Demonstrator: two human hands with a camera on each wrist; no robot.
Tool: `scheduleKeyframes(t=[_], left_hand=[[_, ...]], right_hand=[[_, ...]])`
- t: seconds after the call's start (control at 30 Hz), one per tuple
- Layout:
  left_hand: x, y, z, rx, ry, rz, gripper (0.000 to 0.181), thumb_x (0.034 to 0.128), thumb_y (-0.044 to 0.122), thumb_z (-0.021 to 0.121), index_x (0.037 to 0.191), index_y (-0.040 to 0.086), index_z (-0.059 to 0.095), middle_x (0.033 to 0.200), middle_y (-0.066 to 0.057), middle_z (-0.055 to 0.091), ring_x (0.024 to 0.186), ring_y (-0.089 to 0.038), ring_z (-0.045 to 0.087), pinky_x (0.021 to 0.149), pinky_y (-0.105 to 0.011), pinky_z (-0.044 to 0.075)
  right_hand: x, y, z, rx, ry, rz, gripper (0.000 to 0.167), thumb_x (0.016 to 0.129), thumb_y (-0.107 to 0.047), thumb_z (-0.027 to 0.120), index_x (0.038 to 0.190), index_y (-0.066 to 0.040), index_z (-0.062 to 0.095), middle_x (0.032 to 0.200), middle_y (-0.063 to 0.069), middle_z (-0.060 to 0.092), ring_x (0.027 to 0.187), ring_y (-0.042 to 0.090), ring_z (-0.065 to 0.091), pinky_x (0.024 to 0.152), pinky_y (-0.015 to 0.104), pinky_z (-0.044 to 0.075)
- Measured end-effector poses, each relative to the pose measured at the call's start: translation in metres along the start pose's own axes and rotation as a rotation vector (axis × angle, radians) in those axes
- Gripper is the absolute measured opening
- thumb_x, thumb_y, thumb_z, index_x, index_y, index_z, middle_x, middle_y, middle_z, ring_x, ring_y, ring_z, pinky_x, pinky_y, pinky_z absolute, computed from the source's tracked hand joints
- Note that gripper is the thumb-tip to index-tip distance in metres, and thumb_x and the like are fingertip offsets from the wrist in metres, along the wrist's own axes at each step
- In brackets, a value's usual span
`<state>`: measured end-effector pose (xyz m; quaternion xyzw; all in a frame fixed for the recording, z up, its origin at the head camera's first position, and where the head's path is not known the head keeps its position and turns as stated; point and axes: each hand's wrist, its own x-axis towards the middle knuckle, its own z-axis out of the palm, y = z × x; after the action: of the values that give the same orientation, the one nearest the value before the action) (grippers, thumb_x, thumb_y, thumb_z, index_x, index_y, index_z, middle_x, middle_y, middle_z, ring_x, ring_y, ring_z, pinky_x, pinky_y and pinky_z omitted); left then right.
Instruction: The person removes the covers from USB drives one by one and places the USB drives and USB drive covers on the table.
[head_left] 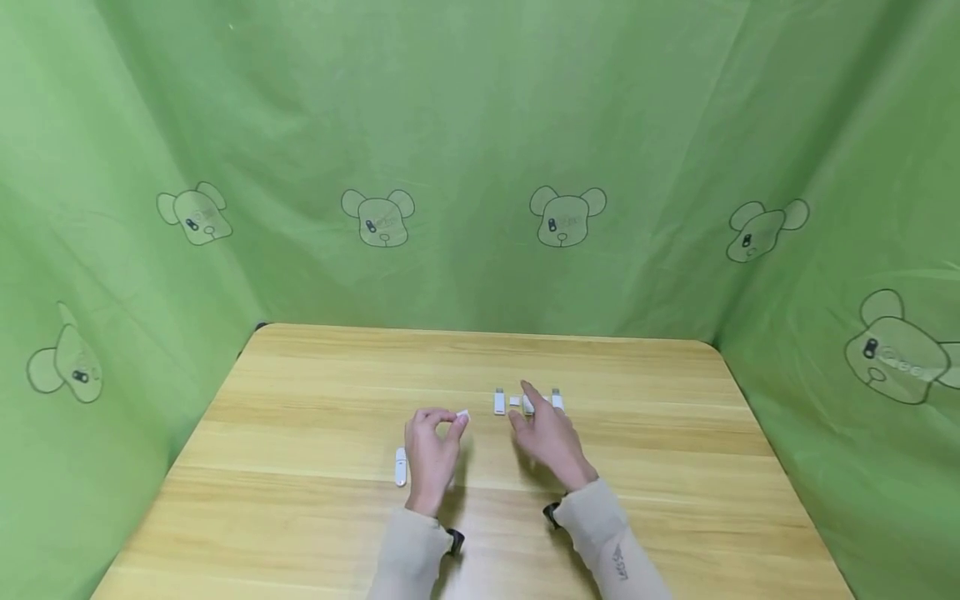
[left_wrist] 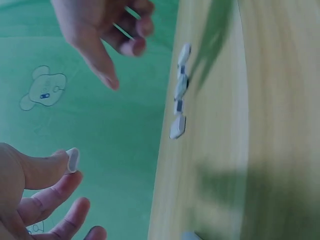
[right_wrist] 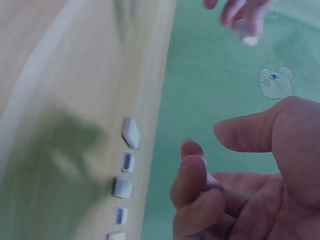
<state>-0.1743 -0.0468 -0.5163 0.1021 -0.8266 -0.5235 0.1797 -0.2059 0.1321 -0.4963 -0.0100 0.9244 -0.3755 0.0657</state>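
My left hand point(head_left: 432, 454) pinches a small white USB cap point(left_wrist: 73, 160) between thumb and fingertips, raised above the table. My right hand point(head_left: 553, 437) is held over a row of white USB sticks, its thumb and index finger apart. In the right wrist view its other fingers curl loosely; a pale patch behind them is unclear. At the row's left end lies a USB stick point(head_left: 499, 403) with its metal plug bare, followed by a small white cap point(head_left: 514, 402). Another stick point(head_left: 557, 402) is at the right end; my right hand partly hides the middle pieces.
A closed white USB stick point(head_left: 401, 468) lies left of my left hand. The wooden table point(head_left: 330, 367) has rounded far corners, and green cloth point(head_left: 472, 283) printed with mouse heads hangs around its back and sides.
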Motion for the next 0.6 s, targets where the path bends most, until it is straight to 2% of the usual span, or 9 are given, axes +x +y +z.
scheduleKeyframes(t=[0.17,0.3,0.43,0.6], left_hand=[[0.015,0.0,0.01,0.073,-0.03,0.004,0.014,0.0849,0.017,0.081,0.086,0.003,0.077,0.106,-0.016,0.072,0.107,-0.035,0.059,0.096,-0.05,0.045],[0.027,0.0,0.019,0.144,-0.08,-0.01,0.015,0.0849,0.018,0.081,0.084,0.004,0.078,0.105,-0.016,0.074,0.104,-0.037,0.059,0.096,-0.051,0.045],[0.04,-0.001,0.029,0.217,-0.173,-0.077,0.015,0.0864,0.021,0.08,0.083,0.007,0.078,0.103,-0.013,0.077,0.101,-0.035,0.062,0.093,-0.053,0.047],[0.053,-0.004,0.041,0.308,-0.25,-0.151,0.02,0.0887,0.025,0.078,0.076,0.01,0.074,0.094,-0.01,0.076,0.097,-0.033,0.061,0.093,-0.053,0.047]], right_hand=[[-0.007,-0.002,-0.006,-0.028,0.015,-0.034,0.063,0.101,-0.033,0.059,0.156,-0.011,0.037,0.051,-0.007,0.038,0.042,0.008,0.031,0.037,0.021,0.026],[-0.015,-0.006,-0.011,-0.039,0.041,-0.062,0.059,0.1,-0.031,0.061,0.152,-0.008,0.043,0.057,-0.004,0.049,0.047,0.01,0.041,0.044,0.025,0.035],[-0.023,-0.009,-0.014,-0.038,0.086,-0.099,0.055,0.1,-0.027,0.063,0.147,-0.005,0.049,0.076,0.001,0.064,0.063,0.013,0.055,0.057,0.028,0.046],[-0.034,-0.013,-0.017,-0.042,0.138,-0.137,0.049,0.098,-0.025,0.066,0.14,-0.005,0.057,0.098,0.006,0.069,0.091,0.023,0.064,0.076,0.036,0.054]])
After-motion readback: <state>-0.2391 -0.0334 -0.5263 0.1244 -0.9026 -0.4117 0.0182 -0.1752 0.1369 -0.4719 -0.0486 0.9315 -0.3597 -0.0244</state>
